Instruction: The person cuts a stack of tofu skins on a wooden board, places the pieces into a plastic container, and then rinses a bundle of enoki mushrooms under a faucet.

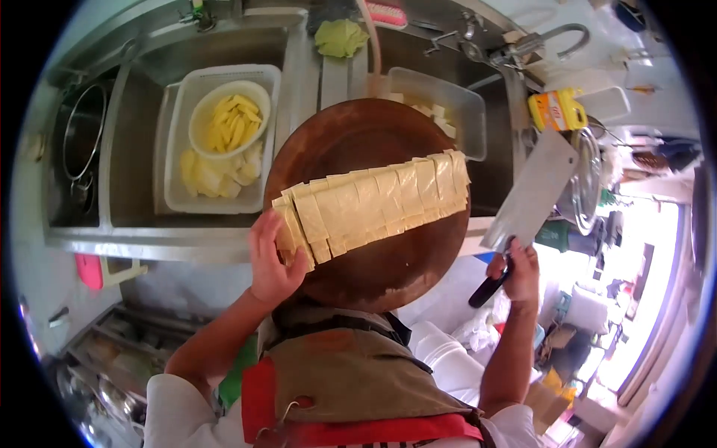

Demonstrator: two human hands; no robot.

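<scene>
Left hand [280, 257] curled its fingers and thumb about the left end of a stack of thin pale-yellow sheets [381, 201]; whether it pinched the end strip or merely steadied it, I could not tell. The stack lay mid-frame, slanting up to the right, with a cut gap near the hand, on a round wooden chopping board [373, 280]. At right, the right hand [515, 272] grasped a cleaver [534, 187] by its dark handle, the blade raised clear of the board.

The loose layers seemed liable to slide if pressed unevenly, and fingertips beside the gap could have been nicked by a stray stroke. The board, overhanging the front edge of the steel sink unit [172, 243], might have rocked under a hard chop.

Behind it, upper left, a white basket [173, 160] held a bowl [196, 134] of yellow slices [235, 123]; upper right, a clear container [470, 127] held white blocks [437, 116]. White buckets [452, 358] stood lower right, near a bright doorway [657, 276].
</scene>
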